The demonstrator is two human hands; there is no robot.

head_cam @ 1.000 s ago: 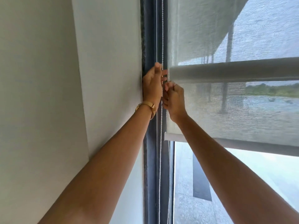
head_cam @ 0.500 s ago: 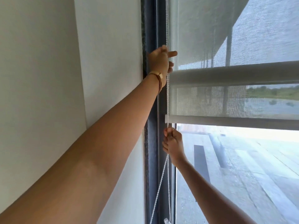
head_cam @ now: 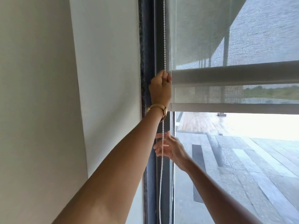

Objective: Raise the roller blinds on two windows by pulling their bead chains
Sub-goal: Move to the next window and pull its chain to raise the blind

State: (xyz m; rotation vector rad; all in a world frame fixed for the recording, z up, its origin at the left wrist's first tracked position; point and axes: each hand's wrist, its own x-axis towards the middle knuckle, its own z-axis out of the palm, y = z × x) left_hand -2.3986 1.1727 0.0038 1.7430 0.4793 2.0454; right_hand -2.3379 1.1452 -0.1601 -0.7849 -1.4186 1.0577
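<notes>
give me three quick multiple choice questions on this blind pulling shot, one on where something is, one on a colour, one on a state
1. Where is the left hand relative to the right hand?
A. above it
B. below it
C. level with it

2. What colour is the watch on the left wrist?
A. black
B. gold
C. red

3. What is the right hand doing?
A. clenched on the bead chain
B. open, fingers spread by the chain
C. pressed flat on the wall

Answers:
1 A, the left hand grips the chain beside the blind's lower rails, well above the right.
2 B, the band shines gold.
3 B, its fingers are spread, with the chain crossing in front.
</notes>
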